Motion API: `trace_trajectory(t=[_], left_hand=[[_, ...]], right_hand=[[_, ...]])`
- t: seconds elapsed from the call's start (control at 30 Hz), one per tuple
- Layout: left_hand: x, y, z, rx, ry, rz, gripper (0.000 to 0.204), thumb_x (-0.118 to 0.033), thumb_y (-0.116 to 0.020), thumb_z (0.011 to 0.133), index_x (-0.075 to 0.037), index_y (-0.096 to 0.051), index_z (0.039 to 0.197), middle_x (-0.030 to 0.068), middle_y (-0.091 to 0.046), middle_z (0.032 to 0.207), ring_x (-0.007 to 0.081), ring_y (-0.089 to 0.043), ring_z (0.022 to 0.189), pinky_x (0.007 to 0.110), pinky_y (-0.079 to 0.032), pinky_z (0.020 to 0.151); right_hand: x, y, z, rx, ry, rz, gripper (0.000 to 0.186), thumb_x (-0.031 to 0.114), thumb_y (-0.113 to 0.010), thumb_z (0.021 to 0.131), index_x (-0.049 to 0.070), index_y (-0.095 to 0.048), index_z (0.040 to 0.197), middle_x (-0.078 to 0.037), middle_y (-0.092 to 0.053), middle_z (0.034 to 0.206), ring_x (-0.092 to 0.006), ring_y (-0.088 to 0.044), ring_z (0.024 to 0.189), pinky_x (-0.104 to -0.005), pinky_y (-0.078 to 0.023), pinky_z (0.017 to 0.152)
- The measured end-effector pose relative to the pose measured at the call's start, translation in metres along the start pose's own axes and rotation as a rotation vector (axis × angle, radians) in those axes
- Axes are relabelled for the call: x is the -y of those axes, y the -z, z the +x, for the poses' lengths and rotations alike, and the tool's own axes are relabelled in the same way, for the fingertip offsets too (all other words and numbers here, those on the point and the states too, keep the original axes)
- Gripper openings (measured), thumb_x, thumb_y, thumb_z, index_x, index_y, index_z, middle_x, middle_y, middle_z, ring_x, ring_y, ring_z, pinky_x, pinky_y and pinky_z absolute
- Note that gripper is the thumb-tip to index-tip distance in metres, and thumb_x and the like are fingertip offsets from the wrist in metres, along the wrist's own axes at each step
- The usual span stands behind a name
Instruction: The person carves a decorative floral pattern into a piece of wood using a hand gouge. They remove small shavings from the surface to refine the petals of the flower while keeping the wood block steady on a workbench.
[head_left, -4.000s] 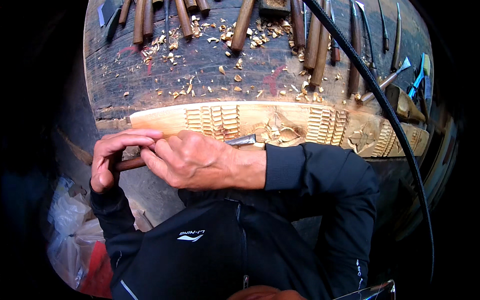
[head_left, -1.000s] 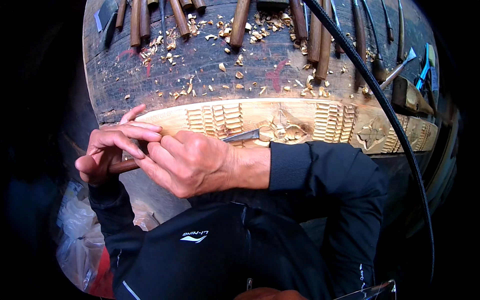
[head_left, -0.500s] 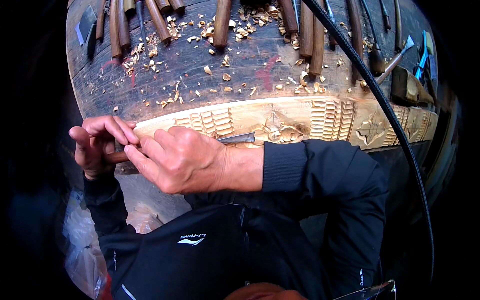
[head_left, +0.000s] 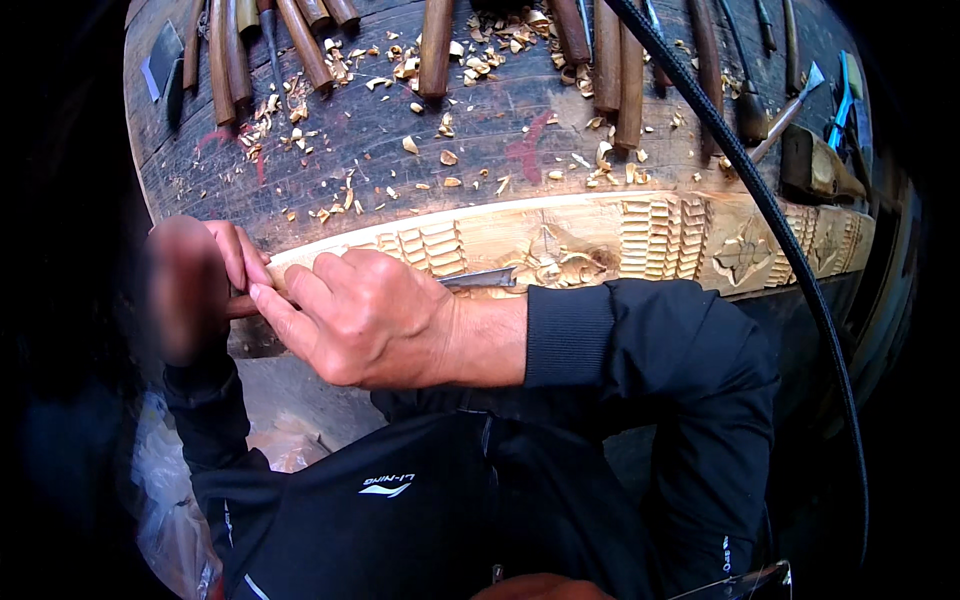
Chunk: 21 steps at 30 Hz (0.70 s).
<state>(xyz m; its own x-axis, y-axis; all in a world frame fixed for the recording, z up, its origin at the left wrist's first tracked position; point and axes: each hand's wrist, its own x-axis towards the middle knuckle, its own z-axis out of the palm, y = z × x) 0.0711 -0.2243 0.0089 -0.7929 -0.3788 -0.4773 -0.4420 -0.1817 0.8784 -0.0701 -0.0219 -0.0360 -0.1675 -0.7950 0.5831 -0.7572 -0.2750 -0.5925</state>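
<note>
I judge the right hand (head_left: 365, 320) grips the chisel (head_left: 487, 278) for control, by the carved board (head_left: 585, 218) along the table's (head_left: 480, 130) near edge. I can't tell the blurred left hand's (head_left: 195, 285) grip.

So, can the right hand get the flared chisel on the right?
Probably not now: the right hand grips another chisel, and the black cable crosses the view beside the flared chisel.

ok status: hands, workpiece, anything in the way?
Right hand closed on chisel; left hand at its handle, blurred, grip unclear. Carved board along edge of bench, blade overlapping it in view. Black cable crosses in front of board's right part.
</note>
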Motion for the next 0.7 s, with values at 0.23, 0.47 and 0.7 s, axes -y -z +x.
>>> trace_trajectory(t=[0.23,0.47,0.7], left_hand=[[-0.003,0.006,0.0,0.001,0.115,0.003,0.087,-0.078,-0.031,0.111,-0.004,-0.055,0.073,0.0157,-0.064,0.075,0.0211,-0.062,0.068,0.028,-0.051,0.06],[0.0,0.002,0.004,-0.021,0.039,0.052,0.084,-0.073,-0.028,0.115,-0.006,-0.051,0.068,0.0125,-0.059,0.067,0.0187,-0.058,0.065,0.029,-0.05,0.067],[-0.005,-0.01,0.004,-0.034,0.131,0.013,0.077,-0.062,-0.026,0.12,-0.008,-0.047,0.068,0.0113,-0.059,0.068,0.0174,-0.052,0.062,0.03,-0.044,0.064]], right_hand=[[0.0,0.001,0.001,-0.024,-0.023,-0.001,0.04,0.012,-0.075,0.087,-0.009,-0.076,0.121,-0.008,-0.063,0.08,-0.0194,-0.064,0.065,-0.0337,-0.05,0.053],[0.0,0.004,0.003,0.013,-0.012,0.0,0.043,0.014,-0.076,0.085,-0.008,-0.076,0.122,-0.009,-0.065,0.085,-0.0196,-0.064,0.066,-0.0332,-0.051,0.055],[-0.002,0.013,0.0,0.017,0.0,0.0,0.048,0.013,-0.075,0.082,-0.007,-0.076,0.125,-0.015,-0.073,0.1,-0.0197,-0.067,0.071,-0.0318,-0.054,0.058]])
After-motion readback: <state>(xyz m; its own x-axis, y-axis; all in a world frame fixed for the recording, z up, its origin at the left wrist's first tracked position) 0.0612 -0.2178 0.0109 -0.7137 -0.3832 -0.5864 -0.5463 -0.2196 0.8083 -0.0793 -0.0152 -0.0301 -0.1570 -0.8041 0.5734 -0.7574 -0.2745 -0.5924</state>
